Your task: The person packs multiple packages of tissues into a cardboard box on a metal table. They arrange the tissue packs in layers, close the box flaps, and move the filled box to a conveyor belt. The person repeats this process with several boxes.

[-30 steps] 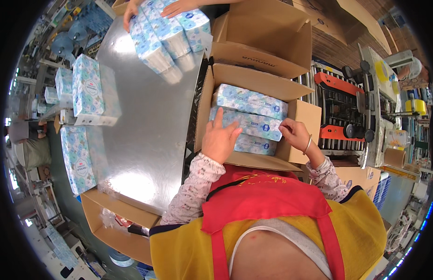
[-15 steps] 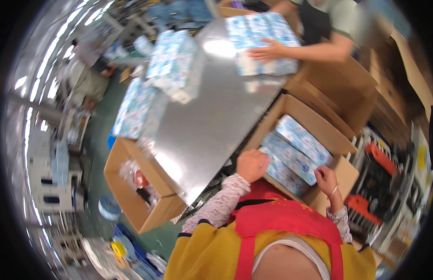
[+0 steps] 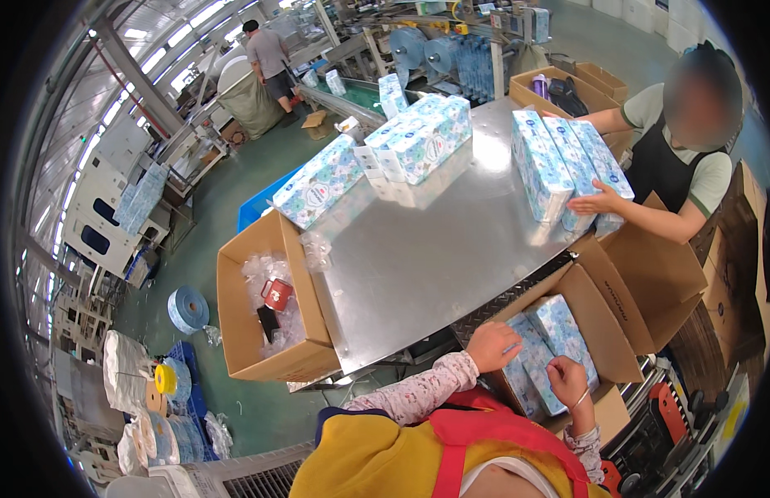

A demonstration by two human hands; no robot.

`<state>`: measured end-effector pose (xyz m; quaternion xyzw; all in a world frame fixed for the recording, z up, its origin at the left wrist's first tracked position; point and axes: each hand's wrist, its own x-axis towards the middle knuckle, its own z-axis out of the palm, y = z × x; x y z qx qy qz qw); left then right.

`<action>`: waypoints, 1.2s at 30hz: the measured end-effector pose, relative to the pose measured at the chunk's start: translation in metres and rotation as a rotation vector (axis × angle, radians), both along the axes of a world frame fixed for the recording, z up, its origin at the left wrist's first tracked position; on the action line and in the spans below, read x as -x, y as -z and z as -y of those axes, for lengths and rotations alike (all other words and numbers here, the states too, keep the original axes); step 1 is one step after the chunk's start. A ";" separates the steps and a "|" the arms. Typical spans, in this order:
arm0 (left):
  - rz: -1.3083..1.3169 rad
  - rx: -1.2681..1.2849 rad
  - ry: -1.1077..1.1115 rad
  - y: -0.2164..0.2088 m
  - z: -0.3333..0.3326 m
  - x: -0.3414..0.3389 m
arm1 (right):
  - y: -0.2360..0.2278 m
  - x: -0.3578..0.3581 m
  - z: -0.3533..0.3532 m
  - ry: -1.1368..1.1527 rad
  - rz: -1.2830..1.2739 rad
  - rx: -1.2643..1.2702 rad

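My left hand (image 3: 493,347) hovers at the near left rim of a cardboard carton (image 3: 596,303). Its fingers are loosely bent, with nothing visible in them. Above the carton's near right part is my right hand (image 3: 567,380), its fingers curled in and no object showing in them. Inside the carton, long blue-and-white floral packs (image 3: 562,330), seemingly tissue, lie side by side; my hands partly cover them. Across the table, a co-worker's hands hold three similar packs (image 3: 547,170) together on the tabletop.
A metal table (image 3: 401,266) stretches ahead, with more floral packs (image 3: 422,137) along its far left side. At its left end stands a carton (image 3: 306,357) holding clear plastic and a red mug (image 3: 277,294). Open carton flaps (image 3: 650,282) rise beside the co-worker (image 3: 688,166).
My view has swung up and left, so the scene sits differently in the picture. Both my hands remain over the carton. The co-worker's hands are still at the packs.
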<state>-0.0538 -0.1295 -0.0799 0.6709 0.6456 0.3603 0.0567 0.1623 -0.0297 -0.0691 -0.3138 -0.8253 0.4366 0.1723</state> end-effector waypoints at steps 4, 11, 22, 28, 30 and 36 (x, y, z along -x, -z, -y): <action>0.162 0.009 0.168 -0.015 0.003 0.010 | -0.015 0.019 -0.010 0.024 -0.068 0.071; 0.440 -0.080 -0.140 -0.026 0.019 0.096 | -0.050 0.085 -0.027 0.058 -0.139 0.227; 0.350 -0.212 -0.825 0.049 -0.030 0.482 | -0.067 0.283 -0.062 -0.208 -0.052 0.132; 1.119 -0.301 -0.755 0.045 -0.109 0.626 | -0.048 0.327 -0.098 -0.124 0.073 0.275; 0.700 -0.113 -0.770 0.053 -0.147 0.610 | -0.038 0.342 -0.116 -0.057 0.046 0.466; 0.120 -0.396 -1.031 0.014 -0.188 0.579 | -0.010 0.420 -0.217 0.044 -0.203 0.285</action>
